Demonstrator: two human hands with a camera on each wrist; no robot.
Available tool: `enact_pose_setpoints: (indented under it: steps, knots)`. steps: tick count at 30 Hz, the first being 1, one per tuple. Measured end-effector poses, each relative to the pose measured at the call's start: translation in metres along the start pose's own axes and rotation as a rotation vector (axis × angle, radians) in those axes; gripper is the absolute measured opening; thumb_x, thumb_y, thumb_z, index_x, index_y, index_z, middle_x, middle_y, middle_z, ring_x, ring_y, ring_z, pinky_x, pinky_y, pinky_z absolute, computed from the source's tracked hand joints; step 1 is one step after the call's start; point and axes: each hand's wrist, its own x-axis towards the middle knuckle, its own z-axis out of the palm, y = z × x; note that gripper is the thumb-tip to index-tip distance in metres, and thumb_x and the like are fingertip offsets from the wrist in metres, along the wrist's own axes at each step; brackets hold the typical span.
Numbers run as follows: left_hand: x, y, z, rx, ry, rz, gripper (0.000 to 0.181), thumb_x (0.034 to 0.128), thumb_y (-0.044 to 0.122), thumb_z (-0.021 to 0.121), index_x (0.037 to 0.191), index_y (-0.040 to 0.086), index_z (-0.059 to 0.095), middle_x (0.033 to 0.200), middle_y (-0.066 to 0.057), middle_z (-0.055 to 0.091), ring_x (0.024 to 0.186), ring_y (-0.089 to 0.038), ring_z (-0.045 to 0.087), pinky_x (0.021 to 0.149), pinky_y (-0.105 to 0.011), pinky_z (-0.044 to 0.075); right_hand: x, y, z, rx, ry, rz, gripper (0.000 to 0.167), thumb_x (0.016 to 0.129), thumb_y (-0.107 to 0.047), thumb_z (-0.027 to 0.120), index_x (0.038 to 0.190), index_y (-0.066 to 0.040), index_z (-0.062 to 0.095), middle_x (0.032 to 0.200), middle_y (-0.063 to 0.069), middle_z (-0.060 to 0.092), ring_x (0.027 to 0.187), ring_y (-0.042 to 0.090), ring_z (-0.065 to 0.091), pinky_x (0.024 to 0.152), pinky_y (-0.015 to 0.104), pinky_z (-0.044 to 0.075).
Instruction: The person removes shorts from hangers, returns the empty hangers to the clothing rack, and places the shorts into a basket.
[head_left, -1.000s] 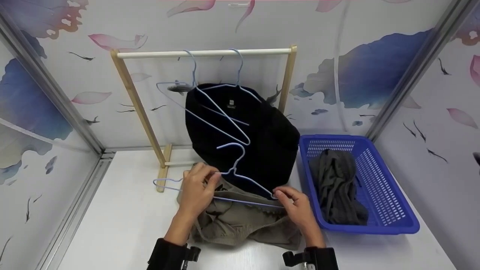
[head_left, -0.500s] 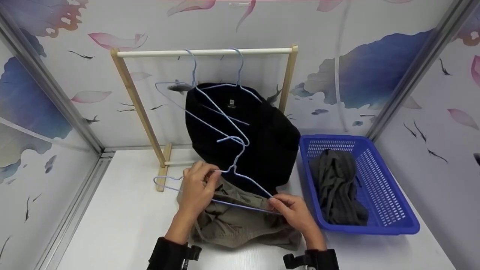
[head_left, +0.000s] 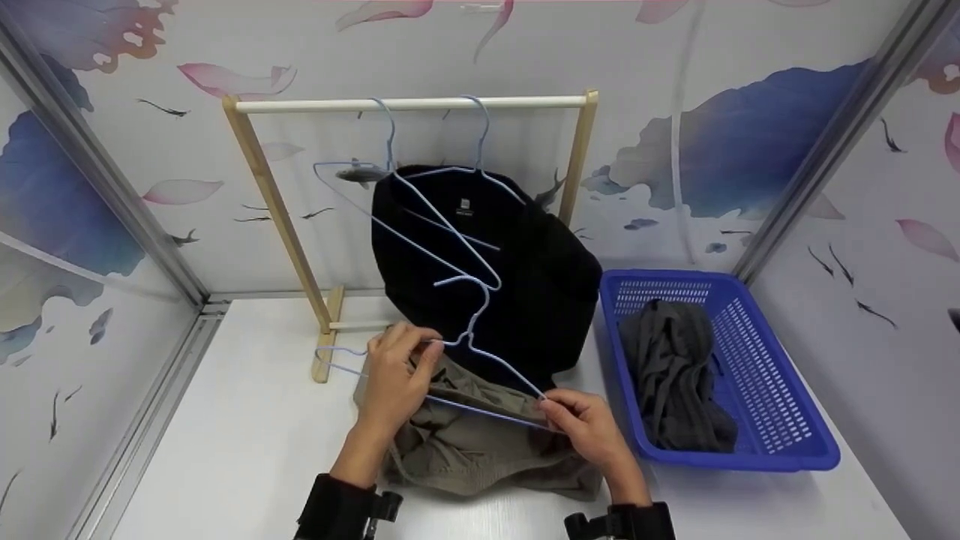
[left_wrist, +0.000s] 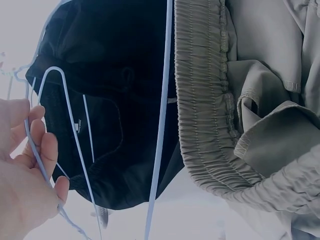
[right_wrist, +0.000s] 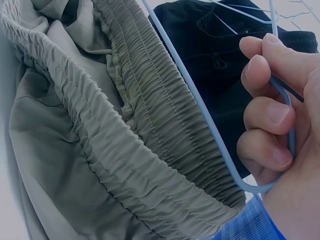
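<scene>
Both hands hold one light blue wire hanger (left_wrist: 162, 100), its hook pointing up and away. My left hand (head_left: 394, 379) pinches the hanger's left shoulder near the neck. Around its right corner curl the fingers of my right hand (head_left: 589, 421). Below lies a pair of grey-brown pants (head_left: 480, 459) on the table, crumpled, with an elastic waistband (right_wrist: 165, 187) that gapes open. In both wrist views the hanger's bottom bar runs beside that waistband. Whether the bar touches the cloth I cannot tell.
A wooden rack with a white rail (head_left: 300, 107) stands behind. From it hang a bare blue hanger (head_left: 442, 211) and a black garment (head_left: 540, 300) on another hanger. At the right, a blue basket (head_left: 780, 375) holds a dark grey garment (head_left: 675, 375).
My right hand has moved slightly down and left along the hanger's right corner, tilting the hanger a little. My left hand keeps its grip. The pants stay on the table.
</scene>
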Motion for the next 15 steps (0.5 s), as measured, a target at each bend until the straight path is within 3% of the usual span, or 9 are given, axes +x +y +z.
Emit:
enact_pose_setpoints:
  steps: [7,15]
  knots:
    - [-0.0021,-0.0026,-0.0017,0.019,-0.003,0.015,0.023,0.094,0.003,0.071,0.117,0.005,0.072,0.114,-0.01,0.069,0.106,-0.029,0.064,0.1,-0.059,0.038,0.0013,-0.0009,0.0029,-0.036,0.04,-0.015,0.013,0.099,0.009,0.059,0.091,0.008,0.07,0.062,0.016,0.05,0.052,0.017,0.043,0.048,0.019,0.037]
    - [-0.0077,-0.0075,-0.0043,0.069,0.04,0.038,0.033,0.0938,0.001,0.07,0.127,0.0,0.068,0.129,-0.017,0.064,0.121,-0.035,0.058,0.106,-0.058,0.037,0.0028,-0.0033,0.0065,-0.087,0.1,0.0,0.013,0.098,0.007,0.061,0.089,0.004,0.07,0.062,0.014,0.051,0.055,0.007,0.046,0.048,0.019,0.037]
